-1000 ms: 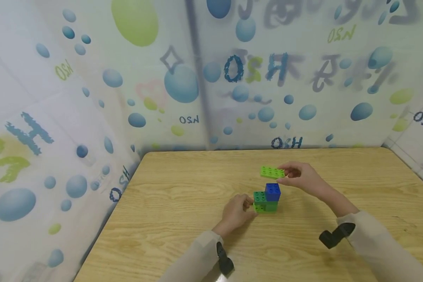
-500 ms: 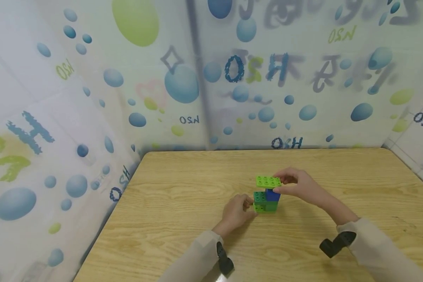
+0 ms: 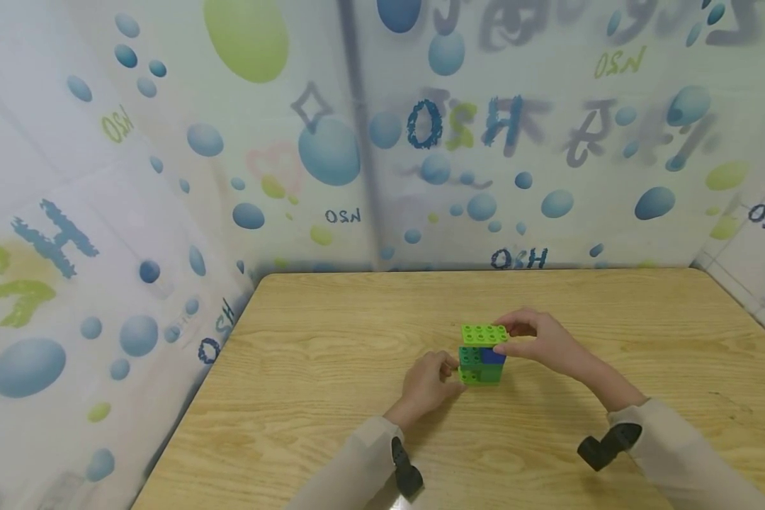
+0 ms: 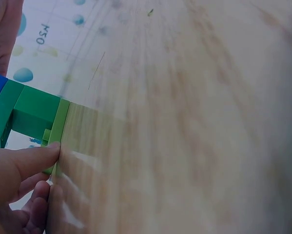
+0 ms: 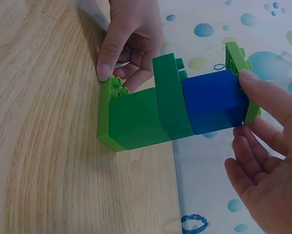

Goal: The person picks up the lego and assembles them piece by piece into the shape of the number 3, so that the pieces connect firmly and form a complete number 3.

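Observation:
A small stack of toy building bricks stands on the table. At its base lies a lime green plate [image 5: 103,114], one end pinched between the thumb and fingers of my left hand [image 3: 426,382]. On that base are a green block [image 5: 136,121], a longer darker green brick [image 5: 169,100] and a blue brick [image 5: 211,101] at one end. My right hand [image 3: 542,343] pinches the end of a second lime green plate [image 3: 483,334], which lies over the blue brick and overhangs to the left. In the right wrist view this plate is right at the blue brick's top.
The wooden table [image 3: 331,326] reaches back to a pale curtain [image 3: 395,177] printed with blue and green bubbles and lettering. Black cameras are strapped to both wrists, over pale sleeves [image 3: 682,439].
The right hand has brought the lime green plate left and down from behind the stack onto the top of the blue brick. The left hand stays at the base.

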Action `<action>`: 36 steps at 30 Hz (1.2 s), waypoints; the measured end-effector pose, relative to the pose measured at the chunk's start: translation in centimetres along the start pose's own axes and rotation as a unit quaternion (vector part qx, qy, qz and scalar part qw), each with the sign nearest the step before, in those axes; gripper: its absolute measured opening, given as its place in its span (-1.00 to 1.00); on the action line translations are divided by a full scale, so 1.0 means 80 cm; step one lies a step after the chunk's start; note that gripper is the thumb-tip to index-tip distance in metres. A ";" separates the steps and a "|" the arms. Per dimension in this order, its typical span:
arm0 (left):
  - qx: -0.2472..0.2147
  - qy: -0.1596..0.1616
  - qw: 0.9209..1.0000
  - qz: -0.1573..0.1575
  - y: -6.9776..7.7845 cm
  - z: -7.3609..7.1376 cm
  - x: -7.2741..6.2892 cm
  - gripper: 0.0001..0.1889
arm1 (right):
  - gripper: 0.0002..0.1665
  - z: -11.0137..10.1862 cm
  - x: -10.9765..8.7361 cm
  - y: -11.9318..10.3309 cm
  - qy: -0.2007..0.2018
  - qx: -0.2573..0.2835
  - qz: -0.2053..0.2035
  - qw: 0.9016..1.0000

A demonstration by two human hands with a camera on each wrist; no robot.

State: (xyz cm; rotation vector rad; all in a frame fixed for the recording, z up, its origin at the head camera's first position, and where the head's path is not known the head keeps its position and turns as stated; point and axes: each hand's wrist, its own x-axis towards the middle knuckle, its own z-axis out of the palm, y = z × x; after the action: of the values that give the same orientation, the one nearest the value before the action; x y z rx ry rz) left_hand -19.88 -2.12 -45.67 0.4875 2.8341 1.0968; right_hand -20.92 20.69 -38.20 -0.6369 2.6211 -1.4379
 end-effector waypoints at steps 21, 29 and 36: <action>-0.004 -0.002 1.000 -0.003 -0.001 0.000 0.001 -0.70 | -0.51 0.002 0.002 -0.001 0.011 -0.047 -0.013 0.999; -0.013 0.002 1.000 -0.005 -0.003 0.000 0.002 -0.70 | -0.56 -0.001 0.007 -0.007 -0.002 -0.056 -0.001 0.998; -0.009 -0.003 1.000 0.004 -0.002 0.001 0.004 -0.71 | -0.57 -0.005 0.009 -0.008 -0.026 -0.041 0.010 0.999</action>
State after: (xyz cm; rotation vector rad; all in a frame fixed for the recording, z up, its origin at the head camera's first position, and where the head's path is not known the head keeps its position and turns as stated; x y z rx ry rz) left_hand -20.20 -2.08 -45.78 0.5008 2.8172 1.1176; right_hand -21.50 20.40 -37.36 -0.6454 2.6498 -1.2975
